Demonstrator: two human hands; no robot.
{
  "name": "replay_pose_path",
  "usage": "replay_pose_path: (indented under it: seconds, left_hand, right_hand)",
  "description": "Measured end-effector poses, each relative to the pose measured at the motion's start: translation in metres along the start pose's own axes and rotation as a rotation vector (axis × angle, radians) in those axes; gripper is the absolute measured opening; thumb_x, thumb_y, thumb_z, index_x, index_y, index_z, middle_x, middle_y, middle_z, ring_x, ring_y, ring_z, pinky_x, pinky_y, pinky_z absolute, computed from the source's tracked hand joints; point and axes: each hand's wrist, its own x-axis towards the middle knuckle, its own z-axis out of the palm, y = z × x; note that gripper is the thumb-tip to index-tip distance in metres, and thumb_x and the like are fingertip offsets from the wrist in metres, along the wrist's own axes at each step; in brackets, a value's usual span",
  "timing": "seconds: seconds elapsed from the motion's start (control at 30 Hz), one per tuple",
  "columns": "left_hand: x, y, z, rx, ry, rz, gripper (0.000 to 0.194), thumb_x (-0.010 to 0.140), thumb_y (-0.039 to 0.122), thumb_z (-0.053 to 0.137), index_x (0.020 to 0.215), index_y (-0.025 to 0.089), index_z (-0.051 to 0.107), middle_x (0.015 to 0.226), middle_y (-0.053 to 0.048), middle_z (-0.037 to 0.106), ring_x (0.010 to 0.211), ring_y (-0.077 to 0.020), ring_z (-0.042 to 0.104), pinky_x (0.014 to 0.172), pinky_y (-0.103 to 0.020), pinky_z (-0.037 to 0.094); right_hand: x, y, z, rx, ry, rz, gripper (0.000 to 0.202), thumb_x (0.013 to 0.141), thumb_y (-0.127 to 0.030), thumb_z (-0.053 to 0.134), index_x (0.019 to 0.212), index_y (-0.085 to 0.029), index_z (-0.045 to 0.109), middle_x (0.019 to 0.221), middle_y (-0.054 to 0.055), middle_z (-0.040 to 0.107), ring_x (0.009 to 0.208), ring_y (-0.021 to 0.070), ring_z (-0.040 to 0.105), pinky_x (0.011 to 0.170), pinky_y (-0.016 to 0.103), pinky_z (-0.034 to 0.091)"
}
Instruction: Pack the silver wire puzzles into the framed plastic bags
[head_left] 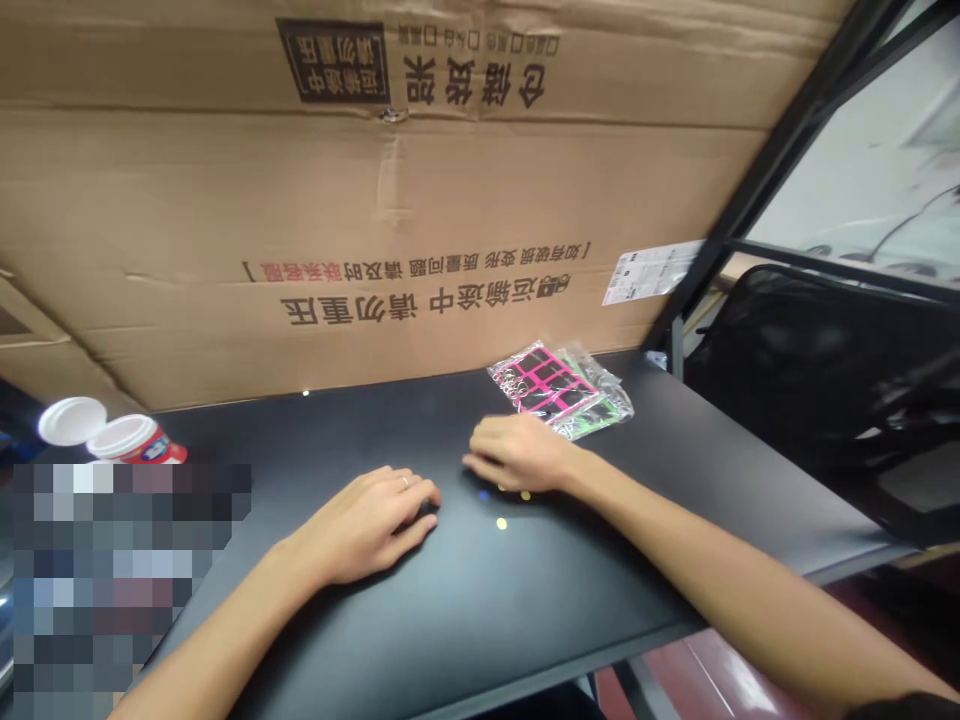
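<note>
My left hand [382,522] rests on the dark tabletop, its fingers curled and the thumb apart from them, with nothing visible between. To its right, my right hand [517,453] lies palm down with its thumb a little apart from the fingers. Small round pieces lie by my right hand: a blue one [484,496], a yellow one [526,496] and another yellow one [502,524] nearer the front. One more yellow bit shows partly under that hand. Just behind it are clear plastic packets with a pink grid [546,380] and a green one [607,408].
A large cardboard sheet [375,200] stands along the back of the black table [420,640]. At the left are a red and white tub [154,445] and a white lid [73,421]. A black chair [810,370] stands beyond the right edge.
</note>
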Motion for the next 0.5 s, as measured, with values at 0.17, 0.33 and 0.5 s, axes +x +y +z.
replay_pose_path:
  seconds: [0.17,0.33,0.5]
  left_hand:
    - [0.0,0.0,0.0,0.012,-0.004,-0.014,0.019,0.113,0.031,0.051,0.12,0.024,0.067,0.094,-0.002,0.07,0.087,-0.0203,0.066,0.082,-0.032,0.048]
    - [-0.002,0.002,-0.002,0.021,0.008,-0.012,0.016,0.112,0.03,0.053,0.118,0.024,0.067,0.093,-0.002,0.07,0.085,-0.0201,0.067,0.081,-0.032,0.048]
    - [-0.003,0.002,-0.003,0.028,0.025,0.002,0.015,0.111,0.028,0.053,0.117,0.024,0.066,0.094,-0.002,0.072,0.084,-0.0196,0.069,0.081,-0.032,0.049]
  right_hand:
    - [-0.025,0.058,-0.044,-0.347,0.276,0.522,0.025,0.109,-0.036,0.055,0.111,-0.017,0.072,0.116,0.021,0.074,0.112,0.0392,0.063,0.096,0.049,0.049]
    - [-0.056,0.099,-0.056,-0.473,0.109,0.972,0.034,0.105,-0.042,0.057,0.115,-0.015,0.075,0.113,0.024,0.078,0.116,0.0437,0.066,0.094,0.051,0.053]
    - [-0.055,0.102,-0.051,-0.408,0.061,0.956,0.029,0.106,-0.031,0.05,0.103,-0.02,0.077,0.103,0.018,0.081,0.102,0.0356,0.075,0.083,0.041,0.053]
